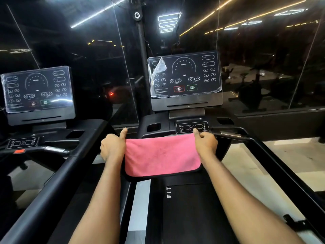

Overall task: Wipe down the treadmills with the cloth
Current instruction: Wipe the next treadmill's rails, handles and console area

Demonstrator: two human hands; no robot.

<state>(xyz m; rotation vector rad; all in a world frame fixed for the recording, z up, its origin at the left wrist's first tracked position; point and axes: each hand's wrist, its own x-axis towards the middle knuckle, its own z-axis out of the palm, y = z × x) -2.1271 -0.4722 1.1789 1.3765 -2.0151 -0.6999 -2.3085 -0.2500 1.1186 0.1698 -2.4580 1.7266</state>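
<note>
Two hands hold a pink cloth (161, 155) stretched flat between them, just below the middle of the view. The left hand (112, 147) grips the cloth's upper corner on its nine o'clock side, with the fingers curled round the edge and the thumb sticking straight up. The right hand (205, 143) grips the opposite upper corner on the three o'clock side, fingers folded in on the fabric, its thumb raised toward the small control panel (192, 127) just above it. The cloth hangs down from both grips, with a dark trim along its lower edge, in front of the near treadmill (186, 208). Whether it touches the machine cannot be told. At six o'clock from the cloth the black deck shows the white letters FIT (168, 192). At twelve o'clock stands the treadmill's console screen (185, 76), dark with white dial and button markings. A clear protective film (159, 67) is peeling away and curling at its upper left corner. At nine o'clock in the view stands a second treadmill (52, 182) with its own film-covered console (37, 88) and a red tab (19, 151) beside its lower panel. From twelve to three o'clock a dark glass wall (281, 50) carries streaks of ceiling lights, and dim exercise bikes (253, 88) show in it.
</note>
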